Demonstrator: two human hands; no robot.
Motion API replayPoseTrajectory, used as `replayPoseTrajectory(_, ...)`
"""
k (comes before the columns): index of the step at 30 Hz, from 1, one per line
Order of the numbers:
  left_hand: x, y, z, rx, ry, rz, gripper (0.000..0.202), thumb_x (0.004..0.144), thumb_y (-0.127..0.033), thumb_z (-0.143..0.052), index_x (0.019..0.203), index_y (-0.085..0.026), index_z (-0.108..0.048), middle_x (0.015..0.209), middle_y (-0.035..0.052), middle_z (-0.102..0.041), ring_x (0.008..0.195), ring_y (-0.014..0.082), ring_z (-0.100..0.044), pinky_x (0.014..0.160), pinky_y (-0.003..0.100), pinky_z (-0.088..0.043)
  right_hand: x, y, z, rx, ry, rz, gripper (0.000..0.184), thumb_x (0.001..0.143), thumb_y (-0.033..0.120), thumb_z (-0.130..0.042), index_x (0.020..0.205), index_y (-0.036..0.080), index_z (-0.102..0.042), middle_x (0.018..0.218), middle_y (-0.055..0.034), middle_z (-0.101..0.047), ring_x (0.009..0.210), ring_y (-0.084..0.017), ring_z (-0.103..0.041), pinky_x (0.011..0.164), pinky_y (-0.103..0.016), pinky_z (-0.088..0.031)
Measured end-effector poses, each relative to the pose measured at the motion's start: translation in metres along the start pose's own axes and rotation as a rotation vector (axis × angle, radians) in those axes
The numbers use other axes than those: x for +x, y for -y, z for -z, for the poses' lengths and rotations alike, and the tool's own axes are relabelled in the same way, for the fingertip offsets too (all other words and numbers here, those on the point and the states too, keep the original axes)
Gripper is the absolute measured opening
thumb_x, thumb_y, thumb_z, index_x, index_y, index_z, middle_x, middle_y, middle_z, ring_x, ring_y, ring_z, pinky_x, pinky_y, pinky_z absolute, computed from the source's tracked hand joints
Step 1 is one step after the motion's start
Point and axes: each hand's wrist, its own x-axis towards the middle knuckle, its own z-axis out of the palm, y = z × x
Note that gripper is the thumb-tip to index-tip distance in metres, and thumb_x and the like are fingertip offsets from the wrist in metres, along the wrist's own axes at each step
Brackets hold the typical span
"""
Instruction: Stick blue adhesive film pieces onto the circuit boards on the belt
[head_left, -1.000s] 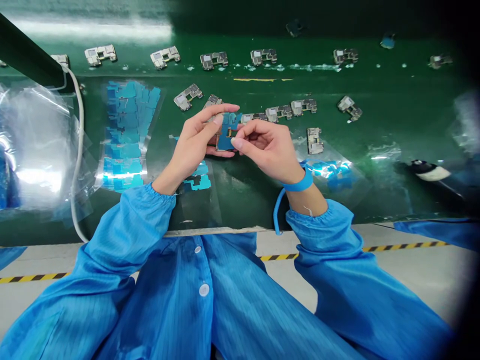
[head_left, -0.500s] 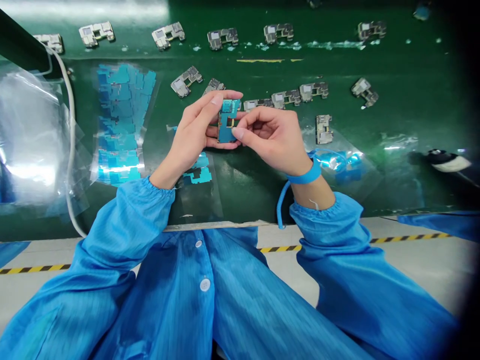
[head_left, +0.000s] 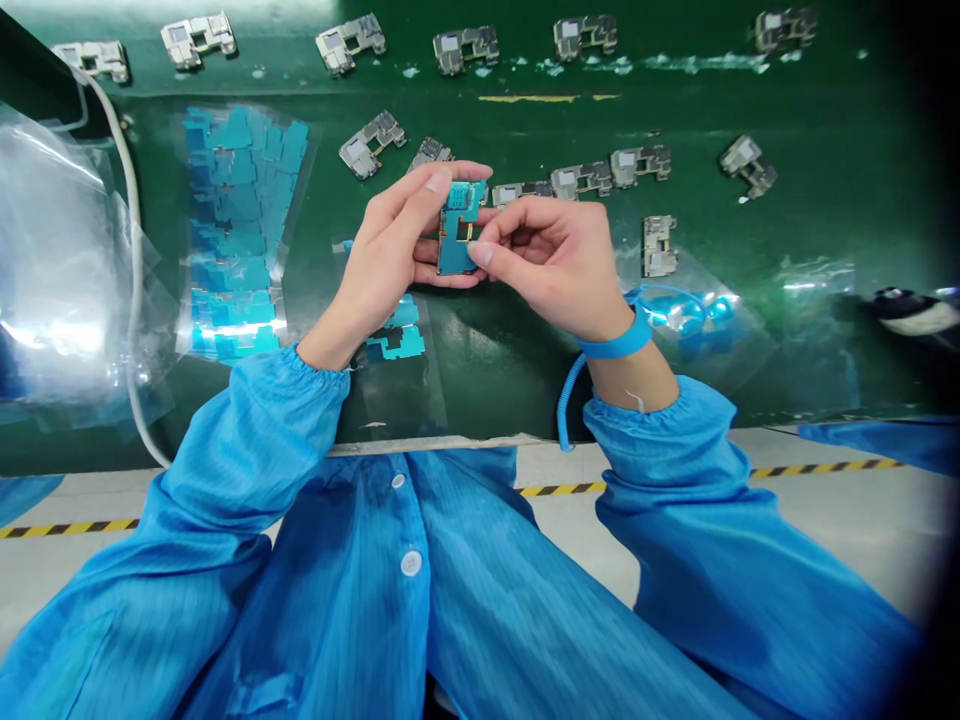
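Left hand (head_left: pixel 382 255) grips blue-filmed circuit board (head_left: pixel 453 250) from 9 o'clock; right hand (head_left: pixel 546 265) pinches its 3 o'clock edge. Board likely light, thin, stiff, fragile: hold by edges.

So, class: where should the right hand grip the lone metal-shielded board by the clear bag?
Probably by its two long edges, from above, with the right hand. The metal-shielded circuit board lies flat and narrow, its long sides running away from the person, and no other board touches them.
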Motion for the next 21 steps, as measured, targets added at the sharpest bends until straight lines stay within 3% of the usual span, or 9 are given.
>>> replayPoseTrajectory(12, -0.0018, 0.0000, -0.0009, 0.005, 0.015, -0.015, 0.038, 0.113, -0.048, -0.061, 0.134, -0.019, -0.073, 0.123, 0.0056, -0.087, 0.092, 0.0256, -0.086, 0.077, 0.036, -0.077, 0.0001, -0.0013, -0.0003, 0.022, -0.018, 0.012, 0.056, 0.077, 0.074, -0.098, 0.081, 0.024, -0.072, 0.082, -0.0051, -0.071, 0.119, -0.034, -0.080, 0.087, -0.043, -0.073)
replayPoseTrajectory(21, -0.0032, -0.0033, -0.0036, -0.017, 0.010, -0.002, 0.032, 0.112, -0.049, -0.063, 0.127, -0.024, -0.075, 0.120, 0.0022, -0.088, 0.091, 0.0248, -0.086, 0.076, 0.038, -0.077, 0.0001, -0.0013, -0.0007, -0.002, -0.022, 0.028, 0.057, 0.078, 0.076, -0.096, 0.080, 0.024, -0.072, 0.083, -0.0041, -0.073, 0.111, -0.032, -0.080, 0.088, -0.044, -0.073)
